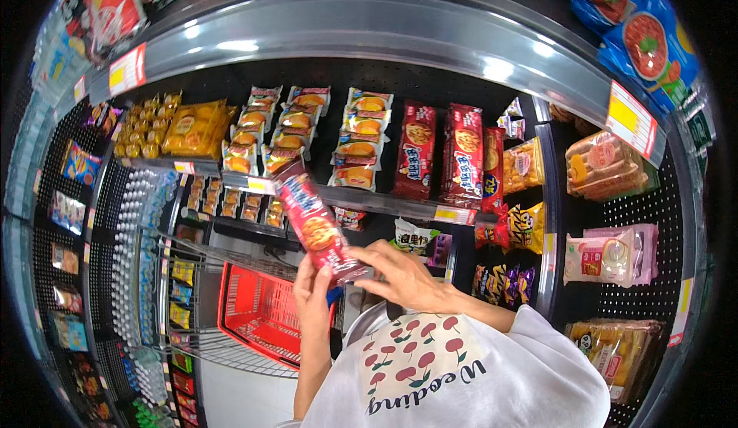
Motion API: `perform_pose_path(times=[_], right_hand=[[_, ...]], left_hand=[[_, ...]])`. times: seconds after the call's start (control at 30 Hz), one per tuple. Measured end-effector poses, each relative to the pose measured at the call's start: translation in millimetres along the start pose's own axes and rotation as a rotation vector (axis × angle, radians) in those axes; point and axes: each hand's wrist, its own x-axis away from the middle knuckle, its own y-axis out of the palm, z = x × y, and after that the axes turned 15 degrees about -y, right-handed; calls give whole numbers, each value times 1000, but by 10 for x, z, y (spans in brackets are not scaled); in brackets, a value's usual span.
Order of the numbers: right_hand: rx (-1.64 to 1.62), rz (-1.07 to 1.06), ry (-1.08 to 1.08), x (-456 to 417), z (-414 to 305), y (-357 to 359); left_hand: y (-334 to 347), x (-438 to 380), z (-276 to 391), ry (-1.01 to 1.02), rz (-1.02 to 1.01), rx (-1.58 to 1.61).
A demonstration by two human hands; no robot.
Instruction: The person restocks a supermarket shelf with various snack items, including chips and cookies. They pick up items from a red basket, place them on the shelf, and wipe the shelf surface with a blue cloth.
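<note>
A long red snack package (316, 220) is held at a slant in front of a store shelf. My left hand (314, 289) grips its lower end, thumb on the front. Fingertips of my right hand (392, 269) touch the package's lower right edge; whether they press on it or only rest there I cannot tell. Behind it, similar red packages (463, 151) lie on the shelf (380, 198), beside rows of small wrapped cakes (358, 151). Below and left of my hands is a red plastic basket (253, 312) in a wire shopping cart (230, 359).
An upper shelf edge (357, 30) curves across above my hands. Yellow packs (195, 127) lie at the shelf's left. Bagged breads (602, 165) and pink packs (602, 258) fill shelving at the right. Bottles (130, 255) line the shelving at the left.
</note>
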Motion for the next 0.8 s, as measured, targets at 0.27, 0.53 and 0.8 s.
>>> perform_pose_path(times=[0.27, 0.53, 0.8], right_hand=[[345, 315, 77, 261, 168, -566], [495, 345, 174, 203, 427, -923], [543, 316, 223, 145, 693, -1003]], left_hand=[[995, -528, 267, 37, -286, -319], [1515, -1038, 326, -26, -315, -465], [1648, -1232, 290, 13, -222, -581]])
